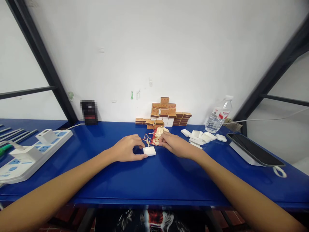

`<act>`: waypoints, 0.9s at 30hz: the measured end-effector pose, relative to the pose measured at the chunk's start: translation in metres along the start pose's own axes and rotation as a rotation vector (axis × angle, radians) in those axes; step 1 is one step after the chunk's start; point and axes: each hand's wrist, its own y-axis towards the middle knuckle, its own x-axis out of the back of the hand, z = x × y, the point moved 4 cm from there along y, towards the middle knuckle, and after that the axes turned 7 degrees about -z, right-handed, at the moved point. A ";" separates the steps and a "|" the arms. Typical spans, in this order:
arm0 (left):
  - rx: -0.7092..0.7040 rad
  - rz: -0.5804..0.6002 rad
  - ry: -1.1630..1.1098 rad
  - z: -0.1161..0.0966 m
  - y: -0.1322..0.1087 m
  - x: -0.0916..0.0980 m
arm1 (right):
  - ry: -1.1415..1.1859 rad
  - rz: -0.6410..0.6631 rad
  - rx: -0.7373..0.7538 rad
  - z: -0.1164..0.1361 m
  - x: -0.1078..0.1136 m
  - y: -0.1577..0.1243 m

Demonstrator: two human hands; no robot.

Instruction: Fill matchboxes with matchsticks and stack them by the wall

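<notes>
A small white matchbox tray (149,151) lies on the blue table, its left end between the thumb and fingers of my left hand (129,148). Whether matches lie inside that tray I cannot tell. Just behind it is a pile of red-tipped matches (158,135), a few of them loose and crossed at its left side. My right hand (172,143) reaches the right edge of this pile, fingers curled and pinched together against the matches. What its fingertips hold is hidden.
Stacked brown matchboxes (164,111) stand against the wall behind the matches. To the right are several white trays (199,137), an earphone case (220,138), a water bottle (218,116) and a phone (256,148). Power strips (26,164) and a pixelated dark object (89,112) are leftward.
</notes>
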 end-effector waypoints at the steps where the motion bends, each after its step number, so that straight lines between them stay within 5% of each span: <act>1: 0.000 0.002 0.001 0.000 0.000 0.000 | 0.022 -0.012 0.013 0.004 0.002 -0.001; 14: -0.030 0.005 0.013 -0.005 -0.001 -0.004 | 0.002 0.057 0.145 0.039 -0.013 -0.005; 27: -0.021 0.012 0.027 -0.005 0.000 -0.002 | 0.105 0.042 0.163 0.030 -0.010 -0.004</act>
